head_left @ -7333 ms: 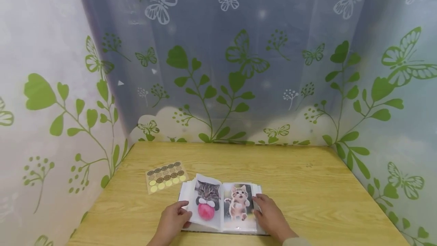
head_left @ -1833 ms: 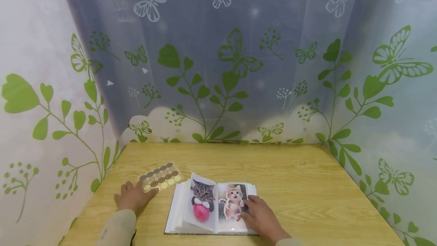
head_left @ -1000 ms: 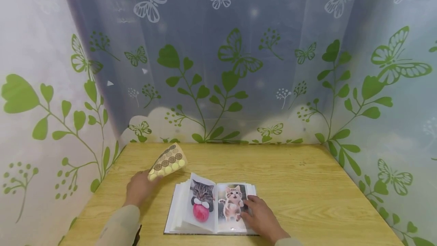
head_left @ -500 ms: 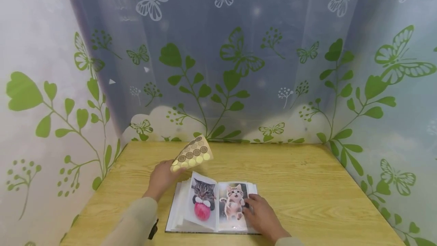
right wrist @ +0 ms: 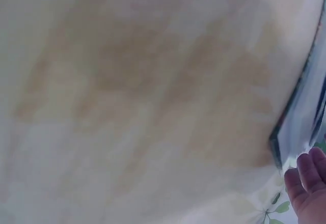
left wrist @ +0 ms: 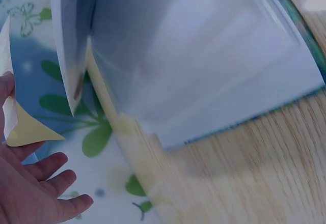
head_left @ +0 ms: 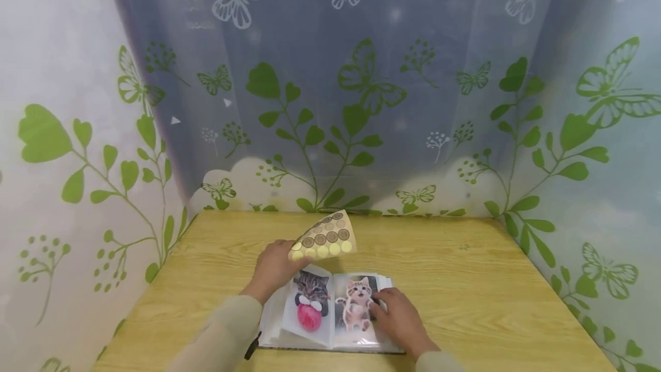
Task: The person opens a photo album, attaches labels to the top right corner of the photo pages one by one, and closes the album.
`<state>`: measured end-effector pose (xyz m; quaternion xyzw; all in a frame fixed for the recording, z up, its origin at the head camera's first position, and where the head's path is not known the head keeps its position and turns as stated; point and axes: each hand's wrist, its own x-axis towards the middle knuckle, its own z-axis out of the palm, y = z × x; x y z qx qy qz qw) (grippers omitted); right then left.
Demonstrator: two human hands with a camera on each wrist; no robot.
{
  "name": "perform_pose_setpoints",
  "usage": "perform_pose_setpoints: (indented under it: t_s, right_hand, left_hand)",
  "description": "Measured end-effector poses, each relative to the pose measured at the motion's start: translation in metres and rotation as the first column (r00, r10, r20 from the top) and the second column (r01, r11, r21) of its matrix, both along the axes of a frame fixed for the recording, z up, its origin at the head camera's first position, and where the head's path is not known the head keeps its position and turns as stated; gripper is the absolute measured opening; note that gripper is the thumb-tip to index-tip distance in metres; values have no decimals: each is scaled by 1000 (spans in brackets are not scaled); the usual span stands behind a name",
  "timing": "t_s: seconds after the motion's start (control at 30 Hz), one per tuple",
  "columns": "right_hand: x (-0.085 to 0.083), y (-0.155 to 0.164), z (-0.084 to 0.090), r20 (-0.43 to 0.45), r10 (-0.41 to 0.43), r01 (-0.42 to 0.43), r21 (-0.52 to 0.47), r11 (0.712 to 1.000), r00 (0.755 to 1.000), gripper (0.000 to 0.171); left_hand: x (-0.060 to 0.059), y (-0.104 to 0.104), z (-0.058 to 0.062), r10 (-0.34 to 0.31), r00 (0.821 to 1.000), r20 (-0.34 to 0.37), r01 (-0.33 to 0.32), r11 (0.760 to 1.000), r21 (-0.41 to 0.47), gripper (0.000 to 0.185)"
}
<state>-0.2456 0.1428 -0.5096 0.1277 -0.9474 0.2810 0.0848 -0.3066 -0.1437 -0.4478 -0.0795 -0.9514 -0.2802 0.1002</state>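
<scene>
Glossy plastic sleeves catch the light on the photo album point(head_left: 330, 317), which lies open on the tabletop point(head_left: 465, 280) right in front of you. Your right hand point(head_left: 400, 320) rests on the album's right-hand page with its fingers relaxed and spread; that weight probably keeps the springy pages from flipping shut. The two photos facing you are a tabby cat with a pink ball point(head_left: 310, 303) and a standing kitten point(head_left: 356, 306).

Just beyond the album's left page, your left hand point(head_left: 273, 268) pinches one corner of the sticker sheet point(head_left: 325, 237) and holds it up in the air above the album's far edge. Held by a corner like that, the thin sheet curls, and its rows of round brown, tan and yellow dots face you. The left wrist view shows the sheet's pale yellow back point(left wrist: 23, 127) against your fingers.

Behind the tabletop hangs a curtain point(head_left: 361, 102) printed with green leaves and butterflies.

No brand, label or writing can be read on anything here.
</scene>
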Motion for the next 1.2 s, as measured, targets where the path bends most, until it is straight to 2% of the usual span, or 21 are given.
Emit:
perform_pose_setpoints:
  t_s: [0.13,0.27,0.5,0.63,0.77,0.87,0.97,1.1,1.2]
  right_hand:
    - [-5,-2,4,-17,-22,21,-58,998,1000,26]
    - [-10,-3,12,41,-72,78,-192,978,997,35]
    - [-17,-7,30,207,-144,217,-393,893,968,47]
    - [-18,-9,34,257,-152,262,-477,839,954,37]
    - [-18,-9,34,273,-154,281,-528,801,950,31]
    - [-18,-9,34,282,-157,293,-549,783,946,31]
    - [-19,-8,33,290,-169,308,-551,775,942,31]
    - [-19,-6,31,278,-182,310,-544,780,943,31]
    - [-18,-4,30,275,-179,306,-545,780,945,30]
  left_hand:
    - [2,12,0,-39,999,-16,38,999,-39,61]
    - [6,22,-1,-71,997,-3,70,996,-57,61]
    - [12,36,-3,-143,990,13,143,986,-89,61]
    - [15,40,-3,-162,986,31,164,982,-90,65]
    - [16,43,-2,-148,988,49,152,985,-82,74]
    - [16,46,-2,-135,988,76,137,990,-19,83]
    - [15,48,-1,-132,986,99,121,986,112,86]
    - [14,50,1,-146,982,118,106,950,294,81]
    - [13,51,2,-144,978,154,73,917,392,77]
